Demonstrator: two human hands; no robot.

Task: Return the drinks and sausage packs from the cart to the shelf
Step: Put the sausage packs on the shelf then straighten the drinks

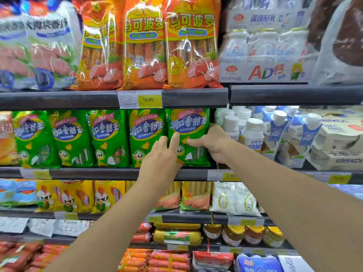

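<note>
A green sausage pack stands upright at the right end of a row of like green packs on the second shelf. My left hand presses on its lower left front, fingers spread over the pack. My right hand grips its right edge, thumb across the front. Both arms reach up from below. The cart is out of view.
White drink bottles and blue-white cartons stand right of the pack. Orange sausage packs fill the shelf above, over a 19.90 price tag. Yellow packs and jars sit on lower shelves.
</note>
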